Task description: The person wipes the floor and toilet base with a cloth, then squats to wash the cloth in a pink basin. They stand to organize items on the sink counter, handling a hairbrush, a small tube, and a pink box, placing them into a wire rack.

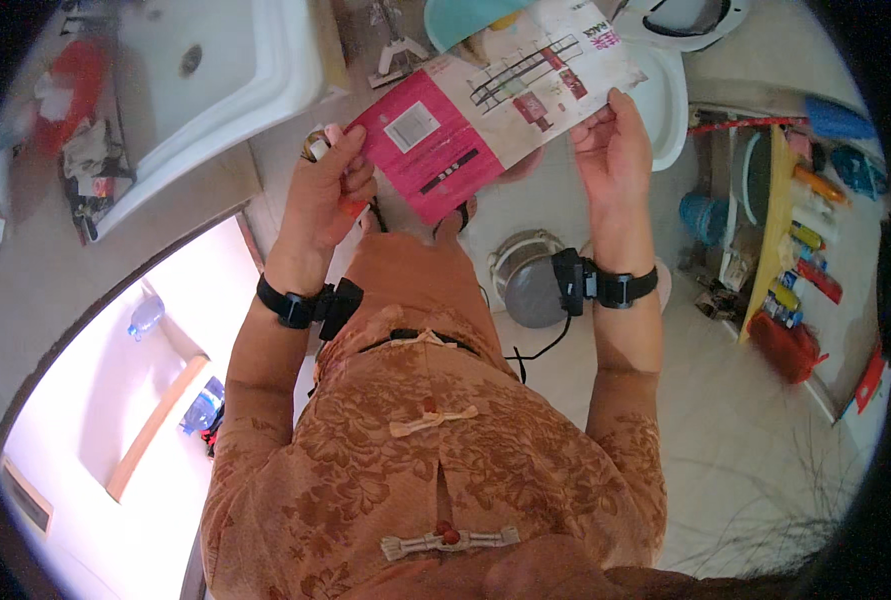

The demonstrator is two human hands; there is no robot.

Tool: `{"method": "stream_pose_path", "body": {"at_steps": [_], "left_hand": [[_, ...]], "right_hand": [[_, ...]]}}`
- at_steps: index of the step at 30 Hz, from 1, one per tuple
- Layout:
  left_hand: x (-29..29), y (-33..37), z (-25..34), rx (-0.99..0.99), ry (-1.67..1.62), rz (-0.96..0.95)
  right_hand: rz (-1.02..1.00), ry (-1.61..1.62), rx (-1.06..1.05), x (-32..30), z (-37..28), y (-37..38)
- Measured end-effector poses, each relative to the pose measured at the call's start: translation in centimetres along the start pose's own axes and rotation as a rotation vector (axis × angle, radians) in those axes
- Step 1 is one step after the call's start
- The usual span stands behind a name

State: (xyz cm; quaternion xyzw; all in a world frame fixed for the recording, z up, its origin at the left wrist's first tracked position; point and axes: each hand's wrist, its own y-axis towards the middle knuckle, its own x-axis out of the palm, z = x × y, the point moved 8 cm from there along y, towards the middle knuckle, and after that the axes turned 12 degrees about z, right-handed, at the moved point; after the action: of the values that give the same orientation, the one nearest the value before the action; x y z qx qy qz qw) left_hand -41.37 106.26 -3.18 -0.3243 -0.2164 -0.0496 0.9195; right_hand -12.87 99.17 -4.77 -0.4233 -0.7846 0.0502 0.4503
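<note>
A flat pink-and-white printed card (455, 160) is stretched between my two hands, tilted with its right end farther away. It bears a picture of a rack and a white barcode patch. My left hand (327, 185) pinches its left edge between thumb and fingers. A small pale and brown object (316, 145) shows beside those fingers; I cannot make out what it is. At the lower right corner, my right hand (610, 150) grips the card with the thumb on top. Black bands with small devices circle both wrists.
A white sink (265, 100) stands at the far left. Beyond the card are a teal basin (455, 22) and a white toilet (670, 105). A grey round-topped stool (537, 290) stands on the floor. Shelves with bottles and packets (810, 235) line the right, and a bright doorway opens left.
</note>
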Motion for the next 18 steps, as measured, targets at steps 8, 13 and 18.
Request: {"method": "stream_pose_path", "body": {"at_steps": [8, 13, 18], "left_hand": [[1.8, 0.8, -0.1, -0.062, 0.039, 0.006], [2.7, 0.9, -0.1, -0.062, 0.111, 0.0], [1.8, 1.3, -2.5, -0.157, 0.183, -0.004]], "right_hand": [[0.119, -0.004, 0.012, -0.6, -0.8, 0.3], [-0.046, 0.114, 0.098, -1.1, 0.1, 0.8], [0.062, 0.089, 0.09, -7.6, 3.2, 1.0]]}}
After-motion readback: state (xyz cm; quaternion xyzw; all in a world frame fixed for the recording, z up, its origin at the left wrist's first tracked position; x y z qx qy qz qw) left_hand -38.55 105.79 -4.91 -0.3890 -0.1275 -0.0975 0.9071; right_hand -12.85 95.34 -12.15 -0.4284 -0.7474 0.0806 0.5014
